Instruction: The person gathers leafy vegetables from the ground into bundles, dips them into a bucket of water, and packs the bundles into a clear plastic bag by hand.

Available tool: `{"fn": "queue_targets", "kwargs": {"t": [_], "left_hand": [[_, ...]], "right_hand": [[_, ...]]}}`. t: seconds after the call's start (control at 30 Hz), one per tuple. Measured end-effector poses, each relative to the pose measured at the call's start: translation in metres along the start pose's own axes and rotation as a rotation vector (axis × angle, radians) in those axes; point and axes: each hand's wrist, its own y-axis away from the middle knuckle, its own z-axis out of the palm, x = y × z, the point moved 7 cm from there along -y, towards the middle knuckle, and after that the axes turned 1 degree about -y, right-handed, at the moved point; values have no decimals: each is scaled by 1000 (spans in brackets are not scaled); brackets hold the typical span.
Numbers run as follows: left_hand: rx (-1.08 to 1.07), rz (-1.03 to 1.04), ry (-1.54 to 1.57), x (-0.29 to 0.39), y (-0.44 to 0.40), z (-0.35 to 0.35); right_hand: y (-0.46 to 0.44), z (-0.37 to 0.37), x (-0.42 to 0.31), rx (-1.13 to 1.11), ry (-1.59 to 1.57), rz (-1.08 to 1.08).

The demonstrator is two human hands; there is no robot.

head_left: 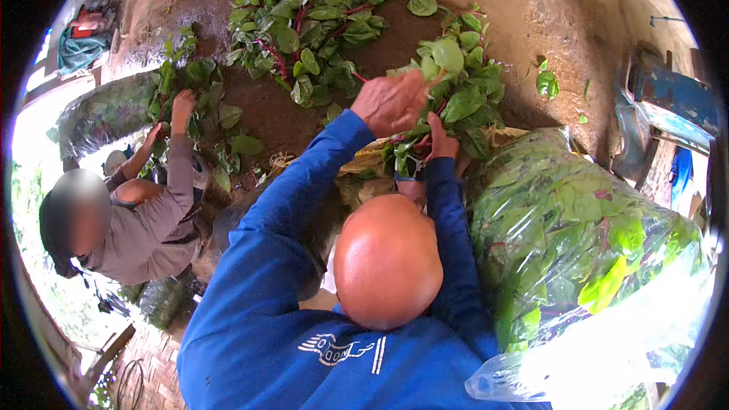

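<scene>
My left hand (391, 102) is closed around a red-stemmed sprig, with blurred green leaves (444, 57) sticking out past its fingers. Just below and to the right, my right hand (442, 143) grips a small bunch of leafy stems (399, 158); part of that bunch is hidden by the hand. Beside both hands lies a strip of loose leafy stems (465, 102). A larger heap of green leaves with red stems (304, 19) spreads over the brown ground farther forward.
At the right stands a big clear plastic bag (577, 235) packed with leaves. On the left another person (144, 235) handles leafy stems (228, 118) beside a filled bag (106, 114). A blue metal object (672, 99) is at the far right. A bald head (389, 262) fills the lower middle.
</scene>
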Motion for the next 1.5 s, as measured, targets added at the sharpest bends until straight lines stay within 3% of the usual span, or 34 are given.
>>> {"fn": "queue_targets", "kwargs": {"t": [0.03, 0.1, 0.3, 0.37, 0.43, 0.5, 0.53, 0.57, 0.63, 0.7, 0.77, 0.8, 0.83, 0.87, 0.9, 0.97, 1.0, 1.07, 1.2, 1.27, 1.37, 1.4, 1.43, 1.5], "left_hand": [[7, -3, -6, -5, 5, 10], [-268, -76, 30, -15, 13, 50], [-515, -219, 75, -29, 26, 94], [-513, -177, 51, -22, 28, 87], [-545, -97, -25, -13, 27, 88], [-576, -55, -100, -15, 30, 92], [-501, -15, -52, -11, 30, 88], [-428, 27, -4, -5, 29, 79], [-504, -35, 6, -9, 32, 74], [-494, -137, -26, -25, 35, 62], [-241, -279, -27, -81, 36, 33], [79, -393, 30, -101, 46, -8], [154, -683, -110, -122, 52, -47], [345, -803, -188, -171, 69, -64], [565, -714, -301, -196, 89, -87], [657, -1029, -345, -224, 121, -119], [657, -1026, -344, -240, 126, -117], [463, -1258, -308, -270, 140, -101], [460, -1026, -278, -268, 136, -104], [518, -956, -184, -255, 128, -114], [609, -804, -62, -237, 114, -119], [709, -622, -151, -209, 101, -126], [804, -438, -238, -179, 91, -132], [623, -445, -228, -156, 70, -111]], "right_hand": [[-9, -2, 9, 28, -7, 32], [-3, 3, -5, -74, -81, 18], [19, 12, -17, -269, -152, 169], [31, 28, -24, -395, -340, 253], [20, 27, -11, -478, -280, 309], [13, 22, -8, -342, -88, 250], [9, 23, -17, -290, -175, 94], [8, 25, -17, -298, -177, 94], [13, 18, -11, -222, -242, 279], [7, 22, -3, -307, -326, 308], [21, 15, -21, -177, -292, 152], [18, 13, -18, -170, -297, 152], [12, 9, -17, -153, -282, 70], [9, 7, -19, -140, -266, -10], [11, 6, -20, -141, -268, -11], [15, 7, -28, -127, -201, -59], [14, 7, -28, -126, -203, -61], [17, 10, -32, -106, -265, -88], [34, 10, -53, -138, -214, -55], [40, 26, -61, -257, -483, -66], [12, 21, -33, -180, -488, -86], [17, 17, -33, -161, -289, -1], [20, 18, -32, -154, -285, -1], [6, 12, -15, -68, -43, 105]]}}
